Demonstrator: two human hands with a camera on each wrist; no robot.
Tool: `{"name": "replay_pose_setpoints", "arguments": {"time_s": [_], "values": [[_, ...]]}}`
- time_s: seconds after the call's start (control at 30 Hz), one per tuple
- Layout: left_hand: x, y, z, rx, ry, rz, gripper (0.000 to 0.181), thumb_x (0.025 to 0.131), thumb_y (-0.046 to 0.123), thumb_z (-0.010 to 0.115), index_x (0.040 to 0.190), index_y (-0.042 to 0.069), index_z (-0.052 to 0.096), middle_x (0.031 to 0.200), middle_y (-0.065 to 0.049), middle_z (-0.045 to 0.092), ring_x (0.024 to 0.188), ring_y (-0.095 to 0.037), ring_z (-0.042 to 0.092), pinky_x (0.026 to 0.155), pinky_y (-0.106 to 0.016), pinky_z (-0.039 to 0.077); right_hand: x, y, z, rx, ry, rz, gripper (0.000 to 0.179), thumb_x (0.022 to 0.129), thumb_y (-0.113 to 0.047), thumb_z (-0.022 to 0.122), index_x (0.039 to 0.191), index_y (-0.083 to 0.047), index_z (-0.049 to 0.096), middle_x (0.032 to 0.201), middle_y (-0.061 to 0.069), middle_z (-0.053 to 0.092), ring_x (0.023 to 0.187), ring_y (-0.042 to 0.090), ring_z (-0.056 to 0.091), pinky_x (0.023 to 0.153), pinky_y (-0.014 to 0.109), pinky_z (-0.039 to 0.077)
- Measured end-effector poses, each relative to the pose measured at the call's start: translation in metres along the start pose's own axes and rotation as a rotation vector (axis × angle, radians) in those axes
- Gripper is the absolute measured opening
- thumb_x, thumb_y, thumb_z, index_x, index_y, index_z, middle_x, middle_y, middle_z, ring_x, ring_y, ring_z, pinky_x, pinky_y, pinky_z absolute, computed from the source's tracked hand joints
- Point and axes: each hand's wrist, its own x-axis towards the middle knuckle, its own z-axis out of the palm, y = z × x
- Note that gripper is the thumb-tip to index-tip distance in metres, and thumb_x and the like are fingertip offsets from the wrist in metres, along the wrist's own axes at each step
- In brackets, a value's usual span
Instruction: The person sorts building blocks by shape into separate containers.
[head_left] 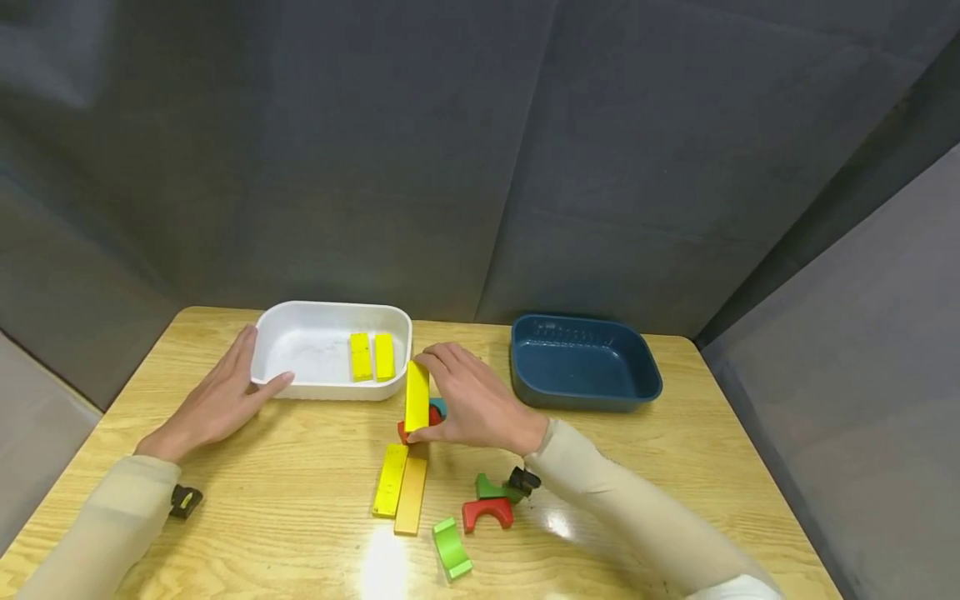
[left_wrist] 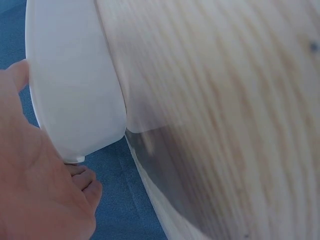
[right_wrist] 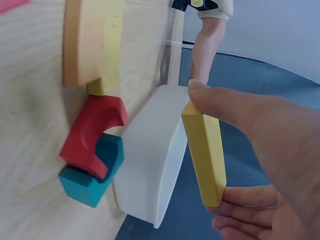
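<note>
My right hand (head_left: 480, 400) pinches a long yellow block (head_left: 417, 397) between thumb and fingers, raised beside the right end of the white basin (head_left: 303, 390). In the right wrist view, the thumb is at one end of this block (right_wrist: 205, 155) and fingers are at the other. My left hand (head_left: 217, 400) rests at the basin's left front corner, its fingers along the left side and its thumb at the front rim. Two yellow blocks (head_left: 362, 357) lie inside the basin. Below the right hand, a red arch block (right_wrist: 92, 132) and a teal block (right_wrist: 102, 170) sit together, partly hidden in the head view.
Nearer on the wooden table, a yellow block (head_left: 390, 481) lies beside an orange block (head_left: 410, 496). A green arch (head_left: 452, 548), a red arch (head_left: 487, 512) and a darker green piece (head_left: 491, 487) lie right of them. A dark blue basin (head_left: 585, 402) stands back right.
</note>
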Motion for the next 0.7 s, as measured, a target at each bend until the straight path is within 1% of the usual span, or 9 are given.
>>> {"name": "replay_pose_setpoints", "arguments": {"time_s": [0.07, 0.17, 0.3, 0.53, 0.7], "values": [[0.000, -0.001, 0.000, -0.001, 0.000, 0.001, 0.109, 0.107, 0.066, 0.051, 0.168, 0.009, -0.019, 0.177, -0.011, -0.023, 0.163, -0.049, 0.001, 0.122, -0.076, 0.018, 0.007, 0.000, -0.001, -0.012, 0.012, -0.011, 0.101, 0.077, -0.066, 0.090, 0.147, -0.002, 0.056, 0.143, 0.011, 0.058, 0.130, 0.026, 0.053, 0.114, 0.038, 0.048], [0.001, -0.001, 0.001, -0.001, 0.001, 0.000, 0.109, 0.107, 0.066, 0.051, 0.169, 0.010, -0.019, 0.177, -0.010, -0.023, 0.163, -0.049, 0.000, 0.122, -0.077, 0.018, 0.017, 0.001, -0.002, -0.026, 0.029, -0.032, 0.100, 0.078, -0.063, 0.091, 0.148, -0.002, 0.055, 0.146, 0.012, 0.057, 0.131, 0.027, 0.053, 0.115, 0.037, 0.048], [0.001, 0.000, 0.000, -0.002, 0.005, 0.005, 0.109, 0.107, 0.066, 0.051, 0.169, 0.009, -0.018, 0.177, -0.011, -0.022, 0.163, -0.049, 0.001, 0.122, -0.076, 0.018, 0.031, 0.001, -0.001, -0.055, 0.042, -0.049, 0.100, 0.079, -0.061, 0.091, 0.150, -0.002, 0.052, 0.150, 0.013, 0.055, 0.134, 0.027, 0.051, 0.118, 0.037, 0.045], [0.001, 0.002, -0.002, -0.002, 0.009, 0.009, 0.107, 0.108, 0.065, 0.050, 0.169, 0.008, -0.018, 0.177, -0.012, -0.021, 0.163, -0.049, 0.000, 0.123, -0.075, 0.018, 0.056, 0.003, 0.005, -0.122, 0.048, -0.074, 0.101, 0.081, -0.066, 0.087, 0.151, -0.002, 0.052, 0.150, 0.012, 0.054, 0.134, 0.027, 0.050, 0.117, 0.034, 0.044], [0.001, 0.003, -0.001, 0.002, 0.012, 0.011, 0.107, 0.108, 0.065, 0.049, 0.169, 0.007, -0.017, 0.177, -0.012, -0.021, 0.163, -0.049, 0.001, 0.123, -0.075, 0.018, 0.074, 0.006, 0.010, -0.133, 0.041, -0.070, 0.101, 0.082, -0.068, 0.084, 0.151, -0.002, 0.051, 0.148, 0.011, 0.054, 0.134, 0.026, 0.050, 0.117, 0.033, 0.043]]}}
